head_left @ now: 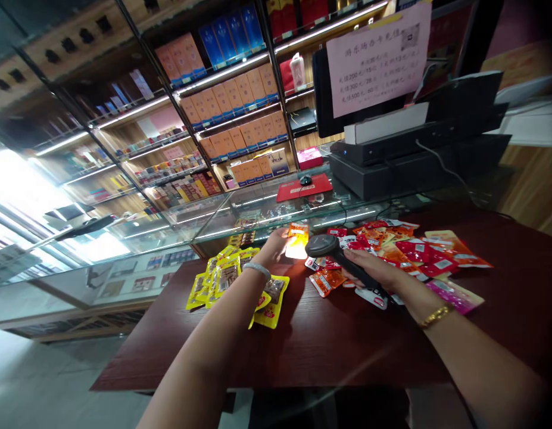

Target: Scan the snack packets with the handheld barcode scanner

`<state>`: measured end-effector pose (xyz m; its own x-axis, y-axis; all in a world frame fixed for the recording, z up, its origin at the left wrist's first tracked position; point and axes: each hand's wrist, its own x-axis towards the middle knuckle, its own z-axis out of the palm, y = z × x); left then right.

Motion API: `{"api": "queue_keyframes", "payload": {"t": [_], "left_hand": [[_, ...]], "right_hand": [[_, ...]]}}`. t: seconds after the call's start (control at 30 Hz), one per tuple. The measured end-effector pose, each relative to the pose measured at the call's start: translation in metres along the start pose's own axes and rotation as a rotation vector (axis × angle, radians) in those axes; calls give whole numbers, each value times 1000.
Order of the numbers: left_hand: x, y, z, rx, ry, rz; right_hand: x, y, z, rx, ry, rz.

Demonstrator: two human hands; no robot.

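While the right hand (374,268) is wrapped round a scanner (328,245), the left hand (276,245) grips an orange packet (298,239), brightly lit, near the desk (311,348)'s far edge; hands apart; yellow packets (227,279) piled toward far-left corner; red and orange packets (409,253) strewn toward far-right corner.

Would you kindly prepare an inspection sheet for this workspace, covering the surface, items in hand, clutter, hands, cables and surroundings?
Surface: dark reddish-brown tabletop, wood-grained.
Items in hand: orange packet, brightly lit along its lower part; black scanner with its head beside it.
Clutter: yellow packets piled at left; red and orange packets heaped at right.
Hands: left hand holds the orange packet; right hand grips the scanner handle.
Cables: pale cable hanging across the dark equipment.
Surroundings: glass counter, shelved boxes, pink sheet.
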<state>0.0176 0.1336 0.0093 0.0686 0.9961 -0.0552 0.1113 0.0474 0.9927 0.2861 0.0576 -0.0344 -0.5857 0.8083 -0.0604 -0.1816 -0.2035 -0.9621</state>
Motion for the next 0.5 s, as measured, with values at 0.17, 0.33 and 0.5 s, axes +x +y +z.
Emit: {"api": "queue_keyframes", "payload": {"t": [0.17,0.33,0.5], "left_hand": [[8,0,11,-66,-39,9],[7,4,3,-73,13,-11],[7,1,-3,-76,-28,1]], "right_hand": [[0,0,-3,19,28,19],[0,1,-4,26,33,8],[1,0,-3,12,26,10]]}}
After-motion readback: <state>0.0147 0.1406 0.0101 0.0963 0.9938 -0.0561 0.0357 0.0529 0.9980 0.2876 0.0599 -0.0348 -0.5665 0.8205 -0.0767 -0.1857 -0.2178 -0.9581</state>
